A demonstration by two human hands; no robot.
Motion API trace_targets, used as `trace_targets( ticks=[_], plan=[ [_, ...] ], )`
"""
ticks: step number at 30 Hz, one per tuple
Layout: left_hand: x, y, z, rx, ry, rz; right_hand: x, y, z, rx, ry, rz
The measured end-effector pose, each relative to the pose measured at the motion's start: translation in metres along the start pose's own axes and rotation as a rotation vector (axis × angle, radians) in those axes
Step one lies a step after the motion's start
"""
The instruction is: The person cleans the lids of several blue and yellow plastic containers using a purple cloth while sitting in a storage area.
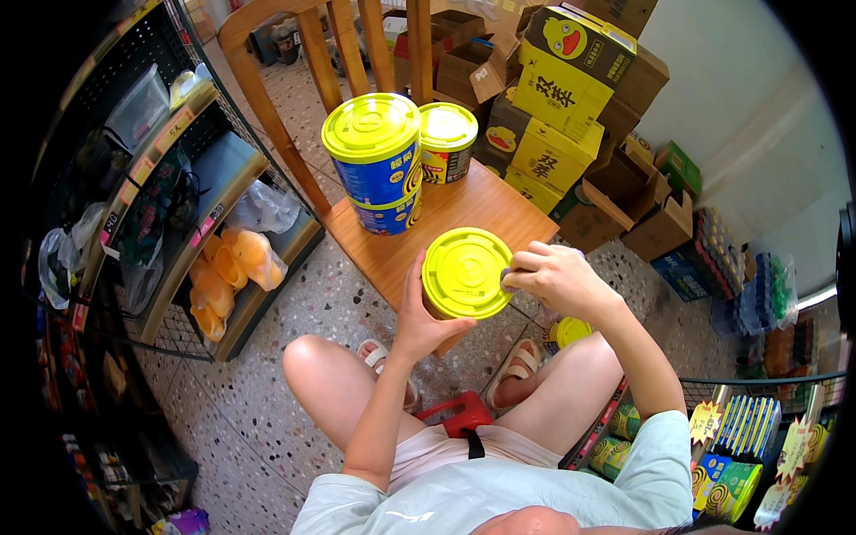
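Left hand [412,316]: fingers curved round the left side of a round tub with a flat, yellow-green plastic lid [466,272], thumb along its near side. Right hand [562,278]: fingers pinched on what looks like a bunched, greyish-lilac cloth [507,281], set against the lid's right edge.

Tub, position: before me, at the near edge of a brown wooden chair with a slatted back [499,205]; whether its base rests on the seat, I cannot tell.

Step in hand, as I judge it: wiping the lid's edge. Next move, by the same judgement, calls for my left hand to turn the tub while the cloth keeps light contact.

Surroundings. On the seat, far left: a stack of two blue round tubs with yellow-green lids [373,178]; just right of it, a dark, red-and-yellow round tub, likewise lidded [446,165]. On the floor, below my right hand: a small yellow-lidded tub [572,333]. Far right: stacked yellow cartons [557,94].

Obstructions: none between cloth and lid; the stack limits room on the far left.
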State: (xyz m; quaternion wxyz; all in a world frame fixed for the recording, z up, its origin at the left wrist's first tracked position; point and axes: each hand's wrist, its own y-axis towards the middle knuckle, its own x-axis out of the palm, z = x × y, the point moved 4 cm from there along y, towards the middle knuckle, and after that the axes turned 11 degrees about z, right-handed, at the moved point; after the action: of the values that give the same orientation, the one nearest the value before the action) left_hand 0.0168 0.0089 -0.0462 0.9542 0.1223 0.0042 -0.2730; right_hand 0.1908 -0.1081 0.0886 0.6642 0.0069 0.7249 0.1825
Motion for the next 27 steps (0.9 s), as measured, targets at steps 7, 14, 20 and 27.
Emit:
trace_targets(
  ticks=[7,14,20,27],
  plan=[
    [0.001,0.001,-0.002,0.028,0.013,-0.013,0.01,0.006,0.017,0.105,-0.085,0.079],
    [0.001,0.001,0.001,-0.009,-0.065,-0.021,0.03,0.029,0.035,0.105,-0.111,0.192],
    [0.003,0.002,0.001,-0.017,-0.106,-0.019,0.047,0.059,0.038,0.014,-0.105,0.278],
    [0.0,0.002,0.008,0.018,-0.03,-0.069,0.056,0.091,0.024,-0.123,0.115,0.175]
  ],
)
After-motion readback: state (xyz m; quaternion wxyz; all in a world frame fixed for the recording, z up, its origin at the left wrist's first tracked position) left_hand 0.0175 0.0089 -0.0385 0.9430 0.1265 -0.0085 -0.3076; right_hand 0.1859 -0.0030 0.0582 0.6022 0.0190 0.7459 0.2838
